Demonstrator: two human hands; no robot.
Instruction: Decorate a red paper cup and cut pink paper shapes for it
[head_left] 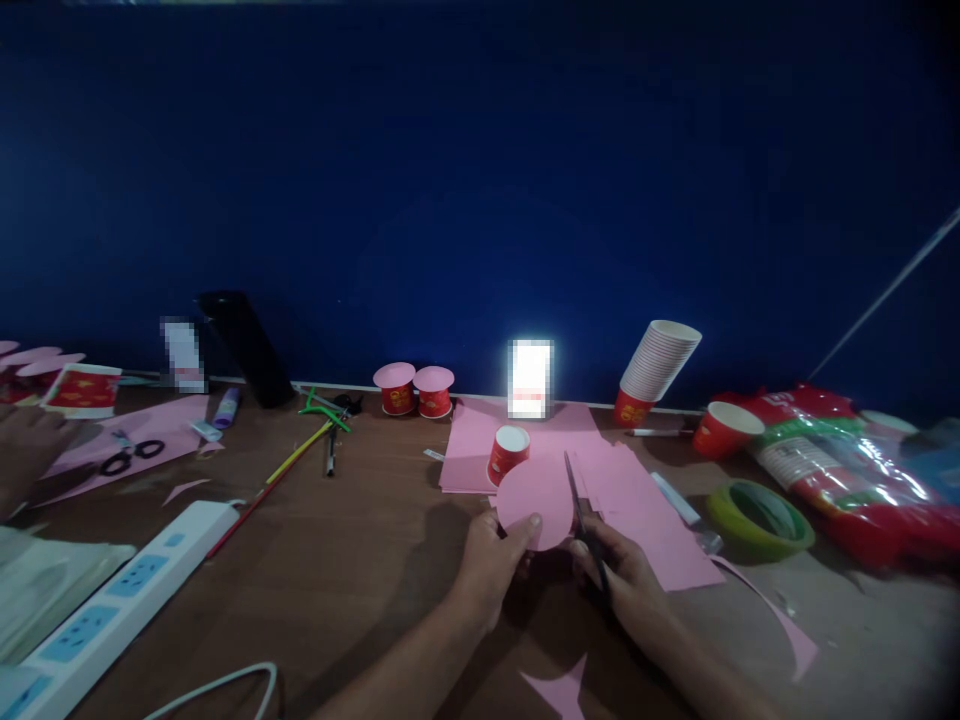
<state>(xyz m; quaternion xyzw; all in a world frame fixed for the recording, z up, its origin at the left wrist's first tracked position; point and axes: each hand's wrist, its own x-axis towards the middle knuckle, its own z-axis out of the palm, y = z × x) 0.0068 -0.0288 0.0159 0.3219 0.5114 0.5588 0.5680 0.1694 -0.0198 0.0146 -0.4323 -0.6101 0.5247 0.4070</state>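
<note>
One disc (534, 498): near side of the cup (508, 460); likely light, easily creased; best pinched flat at its edge.
Left hand (491, 562): gripping the disc's near edge, thumb on top.
Right hand (624, 572): gripping scissors (574, 486), probably stiff, right of the disc.

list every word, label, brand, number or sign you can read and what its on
Nothing can be read.
Cup stack: gold marking near the bottom, too small.
Red plastic package: print blurred.
Bright screen: pixelated.
Held pink disc: no text visible.
Held scissors: no text visible.
</note>
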